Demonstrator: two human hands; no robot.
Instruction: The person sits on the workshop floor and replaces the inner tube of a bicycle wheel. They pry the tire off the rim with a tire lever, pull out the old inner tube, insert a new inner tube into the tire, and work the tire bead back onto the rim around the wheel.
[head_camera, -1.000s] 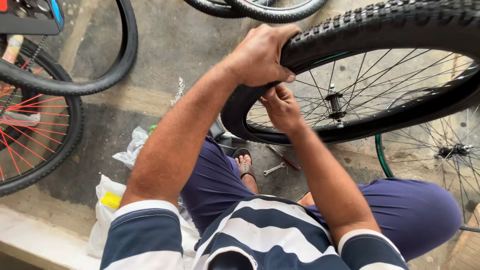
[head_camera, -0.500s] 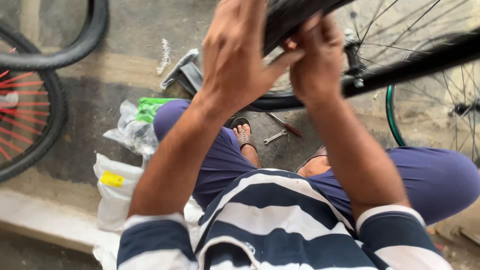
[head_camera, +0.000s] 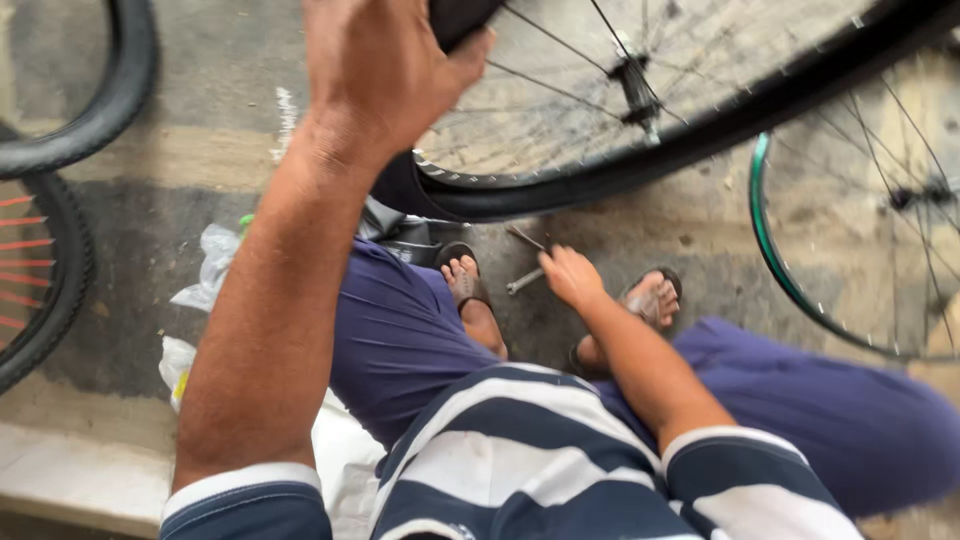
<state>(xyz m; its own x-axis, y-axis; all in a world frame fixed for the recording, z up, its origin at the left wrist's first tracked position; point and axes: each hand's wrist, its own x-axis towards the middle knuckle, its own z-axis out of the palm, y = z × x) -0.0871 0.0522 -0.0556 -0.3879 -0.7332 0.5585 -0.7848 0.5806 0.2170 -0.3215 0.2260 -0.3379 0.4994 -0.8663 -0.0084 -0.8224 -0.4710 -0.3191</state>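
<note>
— Your left hand (head_camera: 385, 70) grips the tyre (head_camera: 640, 160) of the wheel up at the far side.
— And your right hand (head_camera: 570, 275), fingers loosely curled, hovers low just right of the wrench (head_camera: 527, 277), which lies angled between your feet.

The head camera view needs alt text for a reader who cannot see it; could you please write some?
Seen from above, a seated person's left hand grips the black tyre of a spoked bicycle wheel held over the lap, while the right hand reaches down toward a metal wrench on the concrete floor between sandalled feet. More wheels lie around.
</note>
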